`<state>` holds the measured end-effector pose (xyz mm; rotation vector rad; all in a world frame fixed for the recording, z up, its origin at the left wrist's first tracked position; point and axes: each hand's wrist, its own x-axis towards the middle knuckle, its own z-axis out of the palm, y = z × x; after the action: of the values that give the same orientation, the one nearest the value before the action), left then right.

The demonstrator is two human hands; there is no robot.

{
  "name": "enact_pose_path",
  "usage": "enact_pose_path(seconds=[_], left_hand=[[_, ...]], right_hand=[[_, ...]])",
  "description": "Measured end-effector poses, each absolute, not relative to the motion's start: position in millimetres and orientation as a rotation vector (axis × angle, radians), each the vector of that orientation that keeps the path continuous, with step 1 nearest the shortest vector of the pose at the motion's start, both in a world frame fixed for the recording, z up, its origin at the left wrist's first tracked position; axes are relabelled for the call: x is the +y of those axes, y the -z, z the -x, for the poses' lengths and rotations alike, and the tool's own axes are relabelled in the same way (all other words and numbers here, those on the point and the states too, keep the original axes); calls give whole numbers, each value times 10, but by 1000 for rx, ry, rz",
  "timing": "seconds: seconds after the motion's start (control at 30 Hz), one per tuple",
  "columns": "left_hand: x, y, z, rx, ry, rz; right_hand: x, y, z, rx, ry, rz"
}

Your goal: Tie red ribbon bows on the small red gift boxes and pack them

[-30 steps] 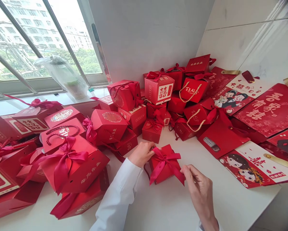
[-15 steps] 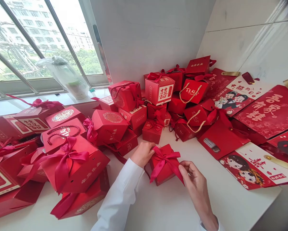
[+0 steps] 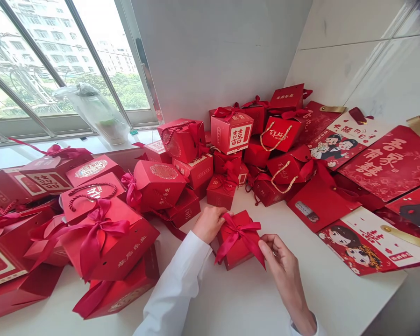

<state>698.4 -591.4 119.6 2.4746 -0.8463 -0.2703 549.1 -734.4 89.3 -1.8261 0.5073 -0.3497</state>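
A small red gift box (image 3: 243,260) sits on the white table in front of me, with a ribbon bow (image 3: 238,233) tied across its top. My left hand (image 3: 210,224) is closed at the bow's upper left loop, its fingertips pinching the ribbon by the box's far left corner. At the right side, my right hand (image 3: 280,256) has thumb and forefinger pinched on the bow's right-hand ribbon. The box's left face is partly hidden behind my left hand.
Red gift boxes with bows are piled at the left (image 3: 108,242) and along the back (image 3: 231,133). Printed red and white gift bags (image 3: 374,238) lie at the right. A plastic-wrapped cup (image 3: 108,121) stands on the windowsill. The white table (image 3: 227,308) ends at the lower right.
Hardly anything differs. My right hand has shifted slightly left along with the ribbon it pinches; the box and my left hand stay in nearly the same place.
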Motion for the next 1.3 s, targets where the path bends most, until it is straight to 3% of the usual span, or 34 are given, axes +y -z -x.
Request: enact_pose_path(seconds=[1.3], left_hand=[[-5919,-1424,-6851,-835,377,-2542]], right_hand=[[-7423,-1074,-5768,464,445,1903]])
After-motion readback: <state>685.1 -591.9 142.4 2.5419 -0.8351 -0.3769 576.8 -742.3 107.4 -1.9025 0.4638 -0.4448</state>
